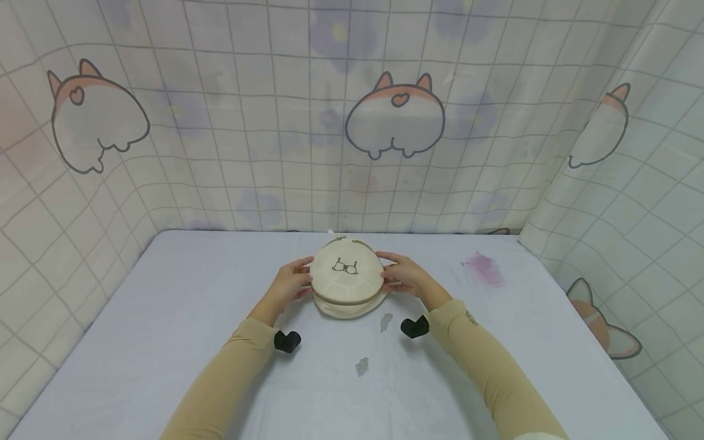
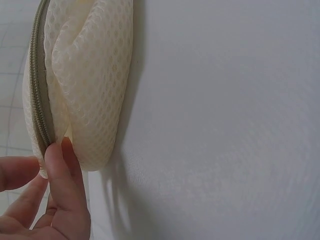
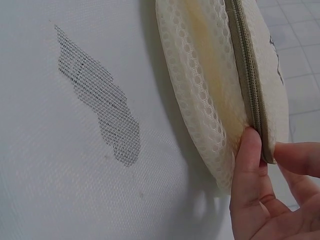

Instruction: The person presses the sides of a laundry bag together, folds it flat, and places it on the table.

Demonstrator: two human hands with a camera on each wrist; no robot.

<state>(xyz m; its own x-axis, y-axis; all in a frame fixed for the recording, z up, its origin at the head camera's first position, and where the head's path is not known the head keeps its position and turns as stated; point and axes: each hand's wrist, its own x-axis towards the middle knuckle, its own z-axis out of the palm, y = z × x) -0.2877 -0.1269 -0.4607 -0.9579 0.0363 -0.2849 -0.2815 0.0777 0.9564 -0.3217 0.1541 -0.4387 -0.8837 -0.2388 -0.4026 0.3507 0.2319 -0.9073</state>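
Gently, the left hand (image 1: 287, 284) pinches the rim of a round, cream bag (image 1: 346, 275) between thumb and fingers, while the right hand (image 1: 408, 278) grips the opposite edge in the same way. The bag is soft and puffy, with a domed lid of fine weave and, below it, sides of springy honeycomb mesh that sag into folds. A ribbed, olive-beige zipper (image 2: 37, 80) curves along the edge, and a thin line drawing of glasses (image 1: 344, 266) marks the top. It sits toward the far side of a white table (image 1: 165, 342), near the middle. Farther out come smooth tan sleeves (image 1: 220, 379), with a matte black heart-shaped piece (image 1: 287, 341) beside each cuff. Near the bag, a ragged grey patch (image 3: 100, 95) shows a coarse, dark weave through the white surface; a smudgy pink stain (image 1: 484, 269) lies off to the right. Behind everything hangs a rippled, grid-lined curtain (image 1: 275, 122), printed with rounded animal rumps (image 1: 395, 122) and blurry purple flowers.
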